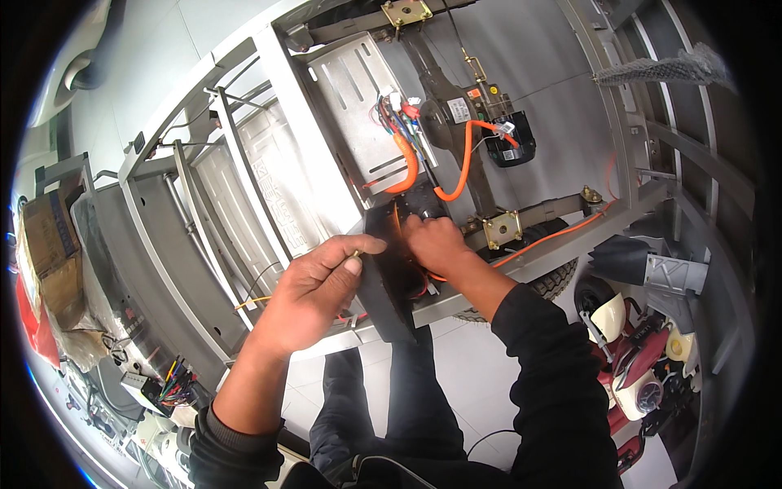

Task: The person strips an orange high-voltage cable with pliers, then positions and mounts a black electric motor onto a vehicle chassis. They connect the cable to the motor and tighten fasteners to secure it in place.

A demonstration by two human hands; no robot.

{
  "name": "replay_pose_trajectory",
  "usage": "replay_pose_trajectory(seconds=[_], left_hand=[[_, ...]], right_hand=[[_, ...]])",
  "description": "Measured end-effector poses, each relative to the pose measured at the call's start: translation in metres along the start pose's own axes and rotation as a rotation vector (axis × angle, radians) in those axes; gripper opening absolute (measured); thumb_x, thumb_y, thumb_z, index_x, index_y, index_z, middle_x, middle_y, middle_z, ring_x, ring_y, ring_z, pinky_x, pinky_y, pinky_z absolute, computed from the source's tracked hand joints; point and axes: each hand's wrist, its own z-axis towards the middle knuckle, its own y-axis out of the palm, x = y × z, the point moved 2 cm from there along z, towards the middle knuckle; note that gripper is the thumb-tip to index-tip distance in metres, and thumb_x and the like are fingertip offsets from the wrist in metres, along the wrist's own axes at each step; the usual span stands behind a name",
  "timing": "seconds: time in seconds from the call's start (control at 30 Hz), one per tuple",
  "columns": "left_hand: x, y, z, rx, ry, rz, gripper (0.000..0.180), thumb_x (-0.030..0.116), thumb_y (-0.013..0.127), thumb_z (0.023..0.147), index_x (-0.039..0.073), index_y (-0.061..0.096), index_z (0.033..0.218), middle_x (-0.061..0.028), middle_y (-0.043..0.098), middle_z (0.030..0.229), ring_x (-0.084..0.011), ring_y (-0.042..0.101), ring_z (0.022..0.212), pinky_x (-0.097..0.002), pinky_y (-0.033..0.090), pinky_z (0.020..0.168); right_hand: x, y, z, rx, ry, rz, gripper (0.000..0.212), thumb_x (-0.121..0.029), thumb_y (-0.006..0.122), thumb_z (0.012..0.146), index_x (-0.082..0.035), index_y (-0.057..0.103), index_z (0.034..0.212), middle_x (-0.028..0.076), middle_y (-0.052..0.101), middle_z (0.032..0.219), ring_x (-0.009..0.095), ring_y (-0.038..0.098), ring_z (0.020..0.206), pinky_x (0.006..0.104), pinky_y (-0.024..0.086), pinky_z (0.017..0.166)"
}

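My left hand point(314, 295) is closed in a pinch, thumb against forefinger, on a small brass-coloured piece point(356, 255), perhaps a fastener, too small to make out. It is beside a black panel point(381, 297) that stands at the near rail of a grey metal vehicle frame point(281, 90). My right hand point(440, 247) reaches behind that panel with its fingers curled in. What they grip is hidden among dark parts. Just beyond it, a thick orange cable point(405, 167) ends in loose connectors point(399, 104) on a slotted metal tray point(346, 73).
Another orange cable point(467, 159) runs to a black motor unit point(511, 140) on the axle. A tyre point(554, 281) is under the near rail. Cardboard boxes point(50, 244) and a wire bundle point(175, 387) lie to the left. Red and cream vehicle parts point(639, 367) stand at right.
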Motion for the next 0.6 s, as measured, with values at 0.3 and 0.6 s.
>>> replay_pose_trajectory(seconds=[0.3, 0.6], left_hand=[[0.003, 0.0, 0.001, -0.011, -0.034, -0.007, 0.029, 0.013, 0.049, 0.115, 0.001, 0.064, 0.136, 0.0028, 0.05, 0.077, -0.007, 0.045, 0.068, -0.0239, 0.039, 0.064], [0.008, 0.004, 0.001, 0.01, -0.025, 0.003, 0.028, 0.014, 0.051, 0.113, 0.002, 0.066, 0.133, 0.0048, 0.048, 0.076, -0.0054, 0.042, 0.068, -0.0241, 0.04, 0.063]], right_hand=[[0.002, -0.004, -0.01, 0.109, -0.089, -0.003, 0.01, -0.016, 0.064, 0.09, -0.009, 0.065, 0.097, 0.008, 0.064, 0.089, 0.026, 0.074, 0.073, 0.0416, 0.058, 0.06], [0.014, -0.039, -0.048, 0.284, 0.399, 0.388, 0.017, -0.015, 0.074, 0.082, -0.006, 0.062, 0.091, 0.016, 0.07, 0.083, 0.044, 0.069, 0.075, 0.0526, 0.056, 0.068]])
